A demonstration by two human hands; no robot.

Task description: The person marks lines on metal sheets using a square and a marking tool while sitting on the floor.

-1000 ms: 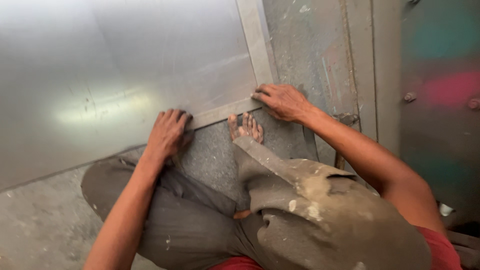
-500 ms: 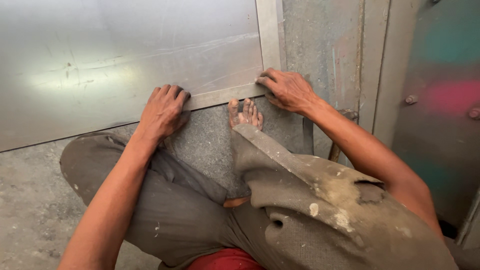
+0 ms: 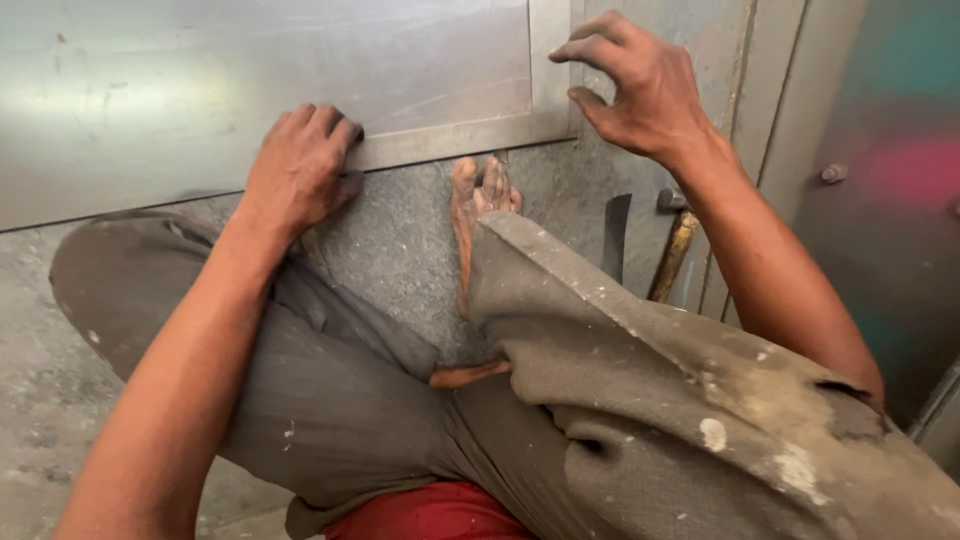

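A large shiny metal sheet (image 3: 200, 90) with a folded flat border lies on the grey floor in front of me. My left hand (image 3: 295, 175) rests on its near edge, fingers curled over the border strip (image 3: 450, 140). My right hand (image 3: 635, 85) hovers above the sheet's right corner, fingers spread and bent, holding nothing. I sit with my legs folded in dusty grey trousers, and my bare foot (image 3: 478, 215) lies on the floor just below the border.
A tool with a wooden handle (image 3: 672, 255) and a dark blade (image 3: 616, 235) lies on the floor right of my foot. Grey metal frames (image 3: 760, 90) and a painted panel (image 3: 900, 170) stand on the right. Rough concrete floor (image 3: 40, 400) lies at left.
My right hand has lifted off the sheet's corner and opened its fingers. The view has moved closer; my left hand has stayed on the near edge.
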